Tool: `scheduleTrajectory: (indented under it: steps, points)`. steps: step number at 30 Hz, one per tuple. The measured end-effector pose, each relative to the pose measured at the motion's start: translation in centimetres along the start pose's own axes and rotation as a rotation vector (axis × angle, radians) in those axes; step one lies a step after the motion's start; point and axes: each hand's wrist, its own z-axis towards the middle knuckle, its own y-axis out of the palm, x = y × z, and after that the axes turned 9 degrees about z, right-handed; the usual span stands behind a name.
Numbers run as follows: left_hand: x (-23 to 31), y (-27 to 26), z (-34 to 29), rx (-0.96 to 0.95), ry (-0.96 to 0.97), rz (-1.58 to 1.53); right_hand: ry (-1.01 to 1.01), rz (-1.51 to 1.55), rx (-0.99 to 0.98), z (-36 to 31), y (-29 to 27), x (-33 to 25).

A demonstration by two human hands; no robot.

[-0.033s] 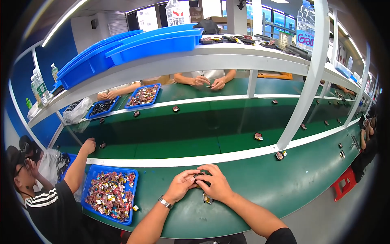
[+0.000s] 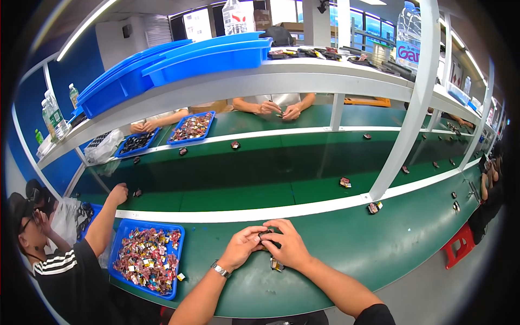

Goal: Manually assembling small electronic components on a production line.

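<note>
While the left hand (image 2: 244, 249) and right hand (image 2: 288, 245) are together above the green bench (image 2: 346, 249), their fingertips grip a small black part (image 2: 265, 234) between them, mostly hidden by the fingers. Just below the right hand, a little piece (image 2: 277, 264) with yellow and white on it; cannot tell whether it is joined to the black part. Metal watch (image 2: 220, 269) on the left wrist. Blue tray (image 2: 174, 251) left of the hands, heaped with small mixed-colour pieces (image 2: 145, 257); one white piece (image 2: 181, 277) at its right edge. Farther left, a co-worker's hand (image 2: 119, 193) over the green belt (image 2: 244, 184), near a small dark piece (image 2: 137, 193).
</note>
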Motion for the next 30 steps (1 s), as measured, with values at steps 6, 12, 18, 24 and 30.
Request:
scheduleTrajectory:
  steps: [6, 12, 18, 24, 30]
  points:
    - [0.3, 0.8, -0.2, 0.018, 0.061, -0.009, -0.029, 0.016, 0.044, 0.1, 0.5, -0.2]
    - [-0.3, 0.0, 0.0, -0.016, 0.168, -0.167, -0.156, -0.059, 0.018, 1.0, 0.1, -1.3]
    - [-0.1, 0.0, -0.2, -0.057, 0.166, -0.215, -0.179, -0.080, 0.082, 0.7, 0.1, -1.3]
    - [0.1, 0.2, 0.0, -0.069, 0.148, -0.214, -0.154, -0.036, 0.090, 0.6, 0.2, -0.9]
    - [-0.8, 0.2, 0.1, -0.055, 0.141, -0.228, -0.060, 0.072, 0.070, 0.2, 0.6, -0.3]
